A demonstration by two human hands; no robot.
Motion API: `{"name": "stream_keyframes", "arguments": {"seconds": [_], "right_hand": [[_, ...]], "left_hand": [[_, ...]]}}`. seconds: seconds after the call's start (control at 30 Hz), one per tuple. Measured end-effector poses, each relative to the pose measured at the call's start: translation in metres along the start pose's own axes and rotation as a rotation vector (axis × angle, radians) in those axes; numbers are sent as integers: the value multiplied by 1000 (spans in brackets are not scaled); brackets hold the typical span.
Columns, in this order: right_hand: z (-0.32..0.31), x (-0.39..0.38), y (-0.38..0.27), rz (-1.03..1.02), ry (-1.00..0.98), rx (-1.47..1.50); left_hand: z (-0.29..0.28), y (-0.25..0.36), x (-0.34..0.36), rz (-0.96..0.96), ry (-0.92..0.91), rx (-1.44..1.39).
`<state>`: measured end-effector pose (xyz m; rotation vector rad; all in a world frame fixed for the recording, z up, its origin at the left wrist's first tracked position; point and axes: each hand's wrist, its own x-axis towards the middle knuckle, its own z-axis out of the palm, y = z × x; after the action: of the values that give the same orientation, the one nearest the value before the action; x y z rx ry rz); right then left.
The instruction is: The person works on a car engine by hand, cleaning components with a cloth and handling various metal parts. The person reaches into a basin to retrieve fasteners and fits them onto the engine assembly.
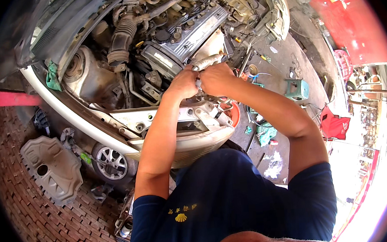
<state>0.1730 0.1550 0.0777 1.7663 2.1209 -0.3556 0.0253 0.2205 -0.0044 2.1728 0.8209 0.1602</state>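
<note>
Both my arms reach into the open engine bay of a car. My left hand (184, 83) is closed, its fingers curled at the front of the engine (192, 32). Right beside it, my right hand (217, 79) is closed too, and the two nearly touch. A small pale bit shows between them, too hidden to name. Just beyond my knuckles lies a whitish, rough-surfaced pipe (208, 61). The pale front crossmember (180, 114) of the car runs below my wrists.
A ribbed air intake hose (123, 39) rises at the left of the engine. A green rag (52, 76) hangs on the fender edge. On the brick floor lie a plastic cover (50, 167) and a wheel (112, 163). To the right are an orange basin (234, 114) and a green stool (297, 89).
</note>
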Motion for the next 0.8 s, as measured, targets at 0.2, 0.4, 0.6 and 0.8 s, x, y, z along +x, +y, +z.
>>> {"name": "stream_keyframes", "arguments": {"seconds": [0.2, 0.4, 0.6, 0.8], "right_hand": [[-2, -5, 1, 24, 118, 62], [2, 5, 5, -16, -20, -2], [2, 1, -2, 33, 28, 36], [0, 3, -8, 33, 75, -21]], "left_hand": [[6, -10, 4, 16, -12, -22], [0, -5, 4, 46, -42, -13], [-1, 1, 3, -9, -43, 11], [-2, -2, 1, -25, -51, 8]]}}
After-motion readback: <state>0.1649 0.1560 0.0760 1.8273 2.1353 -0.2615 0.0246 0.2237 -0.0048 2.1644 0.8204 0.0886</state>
